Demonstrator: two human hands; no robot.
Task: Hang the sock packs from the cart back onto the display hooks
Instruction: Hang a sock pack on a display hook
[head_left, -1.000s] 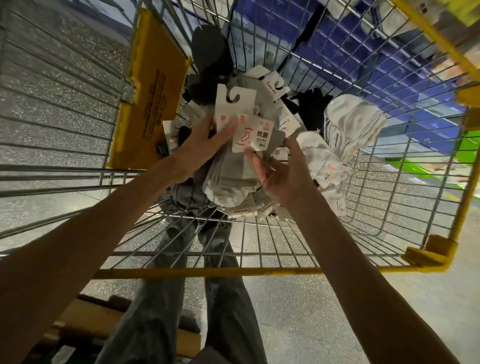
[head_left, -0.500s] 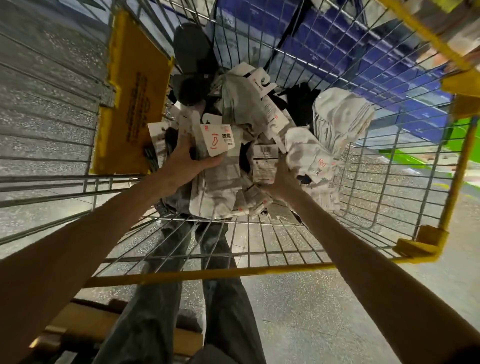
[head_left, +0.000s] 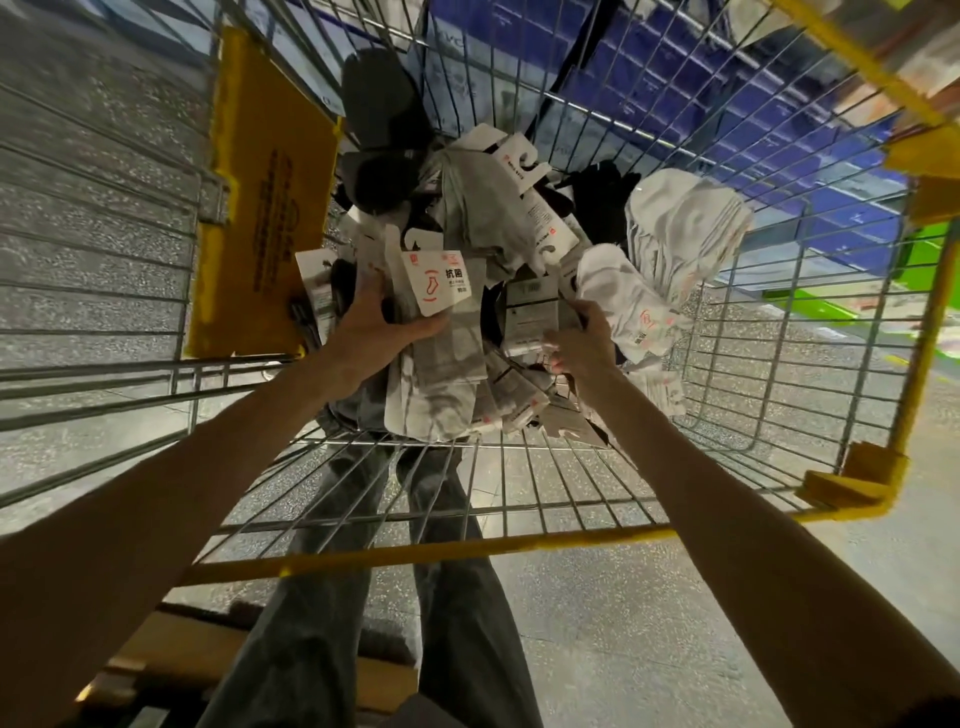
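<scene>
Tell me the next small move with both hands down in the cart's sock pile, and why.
Probably lift the grey sock pack straight up out of the cart: the left hand grips it at its white card, it lies on top of the pile, and the right hand grips a neighbouring pack.

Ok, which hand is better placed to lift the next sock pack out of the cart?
Likely the left hand: it grips the grey sock pack lying on top of the pile. The right hand holds a second pack wedged among others.
</scene>
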